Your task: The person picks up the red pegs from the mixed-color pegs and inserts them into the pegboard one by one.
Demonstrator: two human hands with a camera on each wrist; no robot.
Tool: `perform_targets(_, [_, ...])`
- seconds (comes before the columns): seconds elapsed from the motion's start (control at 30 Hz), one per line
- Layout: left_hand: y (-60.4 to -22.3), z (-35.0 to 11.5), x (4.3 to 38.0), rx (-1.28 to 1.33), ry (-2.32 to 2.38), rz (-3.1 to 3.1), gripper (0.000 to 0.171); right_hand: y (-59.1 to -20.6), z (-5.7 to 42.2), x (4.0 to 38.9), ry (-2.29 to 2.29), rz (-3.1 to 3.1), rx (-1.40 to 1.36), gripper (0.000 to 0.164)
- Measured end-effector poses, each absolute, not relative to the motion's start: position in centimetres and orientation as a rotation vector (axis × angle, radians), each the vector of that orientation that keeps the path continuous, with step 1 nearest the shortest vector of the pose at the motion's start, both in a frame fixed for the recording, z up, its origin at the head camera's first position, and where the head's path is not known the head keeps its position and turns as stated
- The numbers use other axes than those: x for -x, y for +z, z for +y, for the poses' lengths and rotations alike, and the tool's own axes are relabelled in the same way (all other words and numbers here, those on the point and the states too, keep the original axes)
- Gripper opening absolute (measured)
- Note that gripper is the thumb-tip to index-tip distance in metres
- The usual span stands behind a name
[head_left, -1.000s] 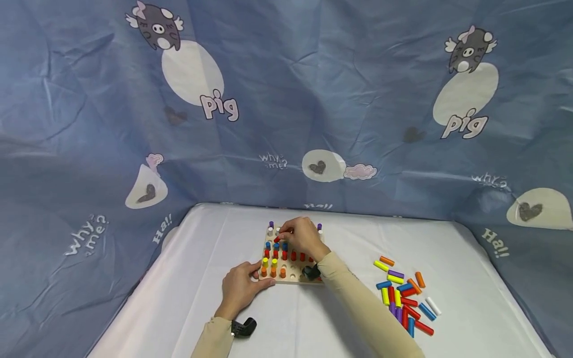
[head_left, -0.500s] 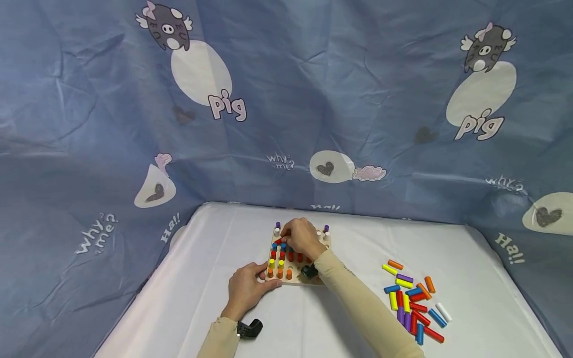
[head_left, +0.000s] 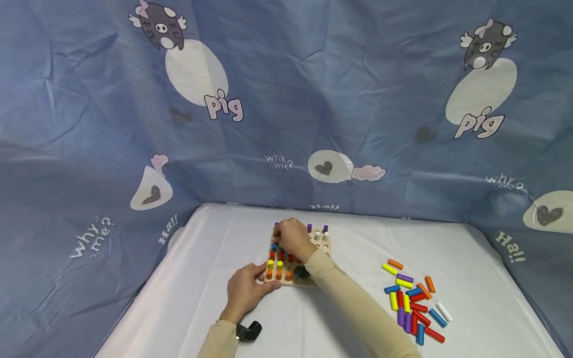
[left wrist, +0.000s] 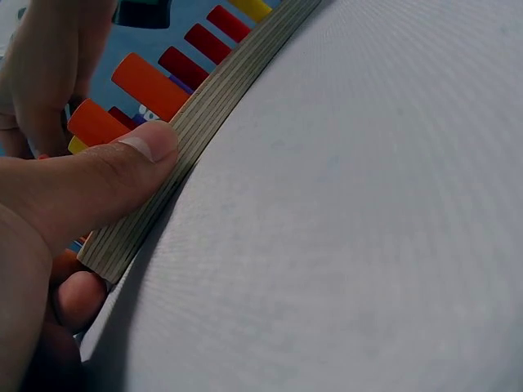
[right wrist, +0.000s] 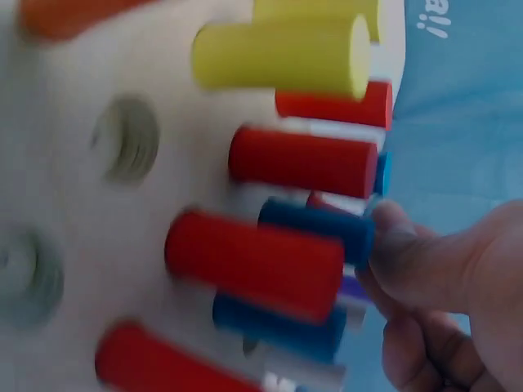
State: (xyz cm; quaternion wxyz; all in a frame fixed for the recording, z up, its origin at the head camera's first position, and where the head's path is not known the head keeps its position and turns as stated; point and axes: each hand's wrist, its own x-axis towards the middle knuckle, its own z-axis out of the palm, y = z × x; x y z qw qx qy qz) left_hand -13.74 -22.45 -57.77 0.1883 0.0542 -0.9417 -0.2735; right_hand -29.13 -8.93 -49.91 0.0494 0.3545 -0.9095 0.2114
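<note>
A wooden pegboard (left wrist: pixel 208 126) lies on the white cloth, with rows of coloured pegs standing in its holes. My left hand (head_left: pixel 244 289) grips its near left corner, thumb (left wrist: pixel 151 143) along the front edge and fingers round the side. Over the board's left part, my right hand (head_left: pixel 293 238) pinches a red peg (right wrist: pixel 327 201) behind the blue pegs (right wrist: pixel 319 230); the fingertips are partly hidden. Orange pegs (head_left: pixel 279 274) stand in the front row, yellow pegs (head_left: pixel 280 265) behind them, then red pegs (right wrist: pixel 253 261). White pegs (head_left: pixel 326 235) and purple pegs (head_left: pixel 325 228) stand at the back.
Loose pegs in several colours, such as a red peg (head_left: pixel 434 334) and a white peg (head_left: pixel 444 312), lie in a pile on the cloth to the right. A blue patterned curtain (head_left: pixel 268 129) rises behind the table.
My right hand has shifted slightly left and lower over the board, and the red peg it pinches, tilted before, is now mostly hidden. My left hand keeps its grip on the corner.
</note>
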Motion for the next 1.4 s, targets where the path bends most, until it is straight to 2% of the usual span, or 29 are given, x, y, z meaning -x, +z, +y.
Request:
perform_targets(0.23, [-57.9, -22.4, 13.4, -0.127, -0.763, -2.63, 0.068, -50.9, -10.0, 28.3, 0.742, -2.835, -0.88, 0.009])
perform_targets(0.63, [-57.7, -22.7, 13.3, -0.129, -0.769, -2.622, 0.067, -51.2, -10.6, 28.1, 0.773, -2.863, -0.77, 0.019])
perform_targets(1.1, [-57.7, -22.5, 14.0, -0.14, -0.747, -2.642, 0.069, -50.3, -10.1, 28.8, 0.58, -2.824, -0.977, 0.007])
perform_targets(1.4, [-57.9, -22.5, 13.7, -0.144, -0.741, -2.636, 0.069, -49.8, -9.4, 28.3, 0.527, -2.833, -1.088, 0.011])
